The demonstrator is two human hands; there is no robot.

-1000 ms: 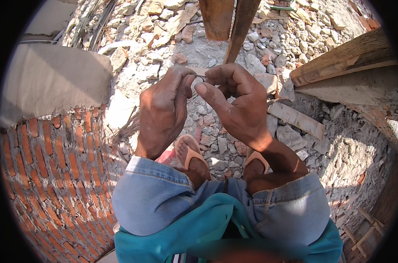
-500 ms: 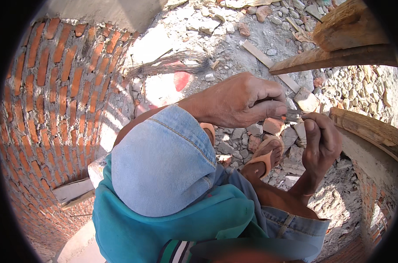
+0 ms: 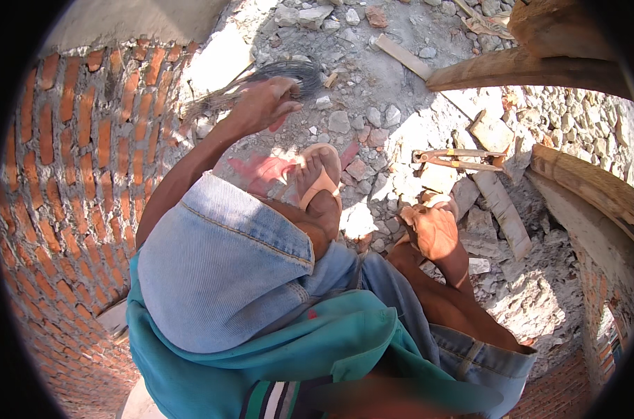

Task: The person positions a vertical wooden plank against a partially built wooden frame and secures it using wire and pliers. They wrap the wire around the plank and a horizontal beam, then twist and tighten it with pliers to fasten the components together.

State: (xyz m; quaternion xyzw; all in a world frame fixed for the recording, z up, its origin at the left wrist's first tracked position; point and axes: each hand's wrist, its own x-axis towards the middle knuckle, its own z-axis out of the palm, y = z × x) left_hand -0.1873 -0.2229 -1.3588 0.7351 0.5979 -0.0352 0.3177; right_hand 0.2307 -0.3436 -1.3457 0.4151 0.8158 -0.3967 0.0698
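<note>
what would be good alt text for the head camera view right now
A person's left hand is at a bundle of thin dark wire on the ground, while the right hand is low over the right foot. Pincers lie on rubble just beyond it, and a brick wall stands at left.

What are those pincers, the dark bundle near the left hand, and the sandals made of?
The pincers look like metal, judging by their slim, rigid handles, with worn yellow paint perhaps. The dark bundle is probably dull metal wire: many fine strands show. The sandals seem matte, pale-orange rubber or foam, from their smooth, broad straps.
</note>
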